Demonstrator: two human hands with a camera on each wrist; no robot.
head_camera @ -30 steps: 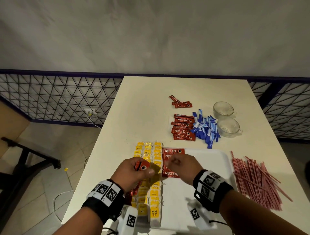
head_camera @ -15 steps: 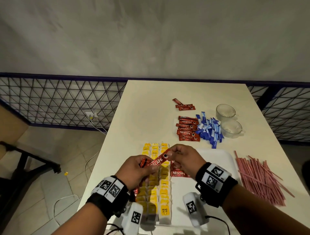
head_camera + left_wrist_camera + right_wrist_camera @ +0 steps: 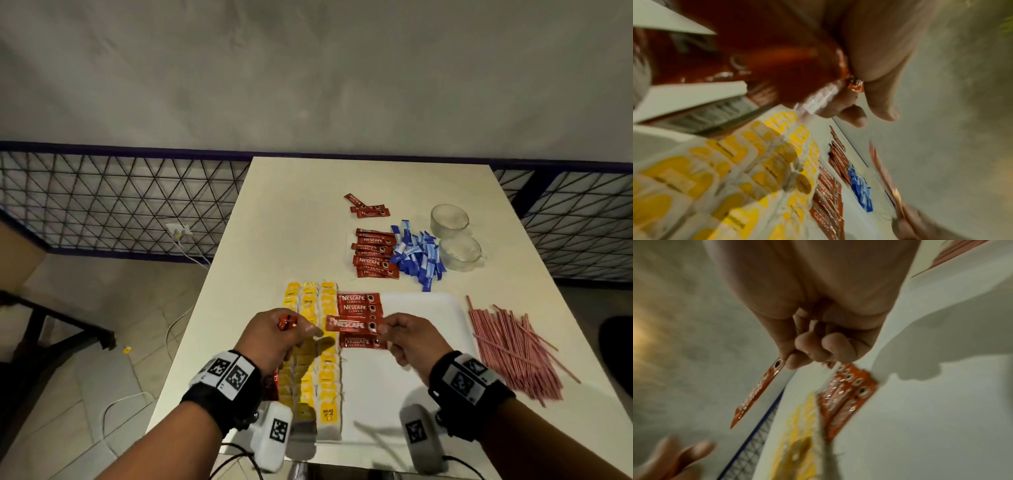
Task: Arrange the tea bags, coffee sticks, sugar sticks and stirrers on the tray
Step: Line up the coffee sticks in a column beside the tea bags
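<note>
On the white plastic tray [image 3: 428, 308], three rows of yellow-tagged tea bags [image 3: 310, 346] fill its left side, with a few red coffee sticks [image 3: 359, 303] beside them. The right hand [image 3: 412, 339] pinches one red coffee stick [image 3: 351, 324] above that column; the left hand [image 3: 274, 337] grips a red bundle [image 3: 287, 322]. Beyond the tray, more red sticks [image 3: 373, 257], blue sugar sticks [image 3: 418, 257] and, right of it, pink stirrers [image 3: 510, 346] still lie on the surface.

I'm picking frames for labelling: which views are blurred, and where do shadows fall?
Head view: mostly sharp, and both hands' shadows fall on the white tray. Left wrist view: heavy blur over the tea bags. Right wrist view: softly blurred, with a dark shadow across the tray.
</note>
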